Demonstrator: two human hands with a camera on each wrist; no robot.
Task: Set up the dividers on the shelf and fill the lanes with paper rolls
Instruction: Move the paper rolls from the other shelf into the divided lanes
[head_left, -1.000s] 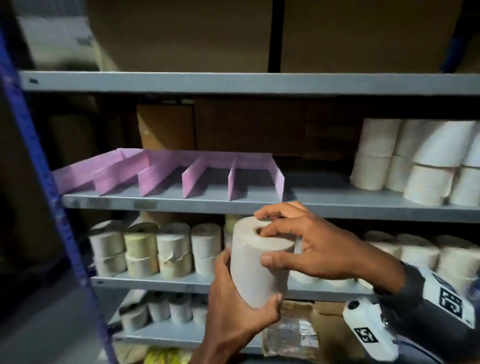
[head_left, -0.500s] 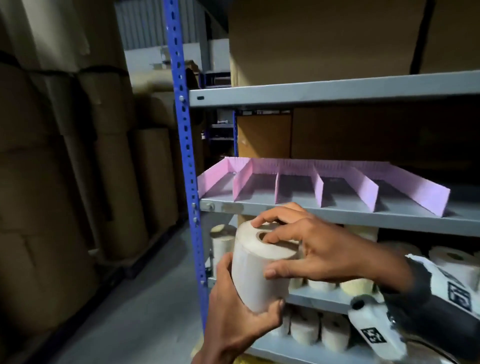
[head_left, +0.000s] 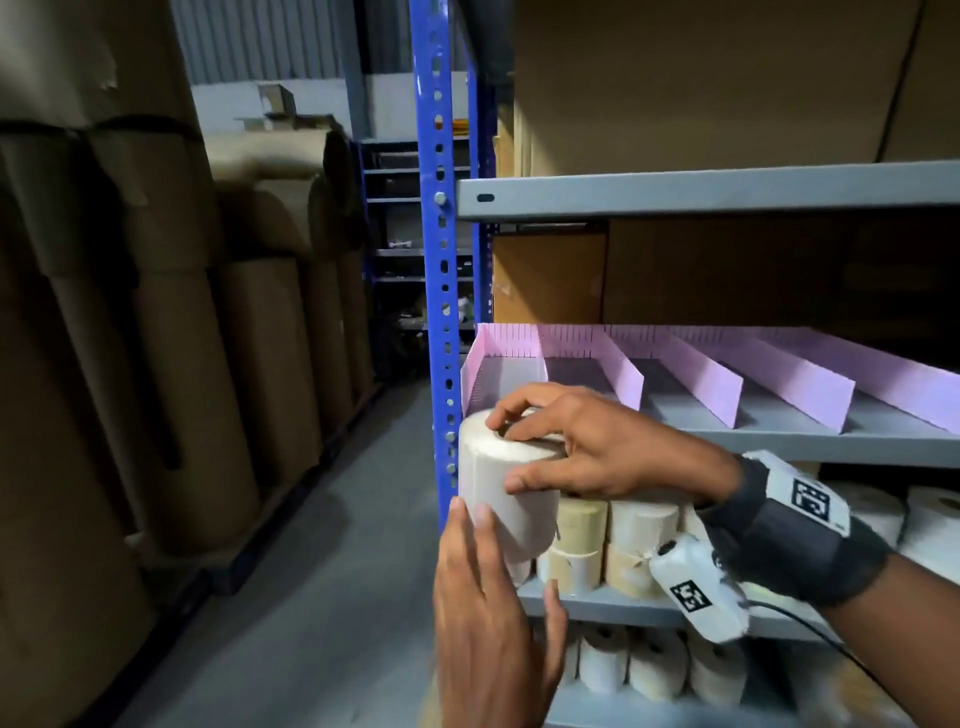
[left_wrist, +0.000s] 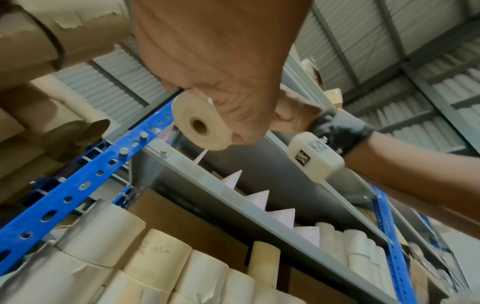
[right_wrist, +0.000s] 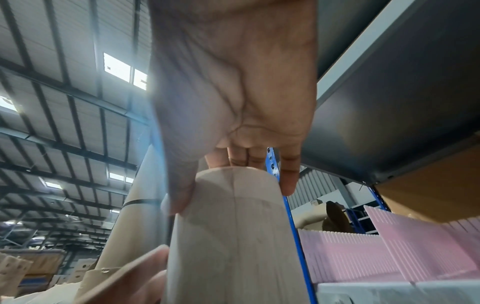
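Before the grey metal shelf (head_left: 779, 447) with pink plastic dividers (head_left: 691, 384), a white paper roll (head_left: 506, 488) is gripped on top by the right hand (head_left: 597, 447); its side is cupped by the left hand (head_left: 493, 613).

From the left wrist, the roll's round end (left_wrist: 200, 125) is seen below curled fingers.

From the right wrist, fingers (right_wrist: 288, 174) are wrapped over its top.

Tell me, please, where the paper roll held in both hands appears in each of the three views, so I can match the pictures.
Head: the paper roll stands upright left of centre, before the shelf edge.
Left wrist: centre, upper half, seen end-on with its core hole.
Right wrist: lower centre, filling the foreground.
Shared landmark: the blue post beside the roll in every view.
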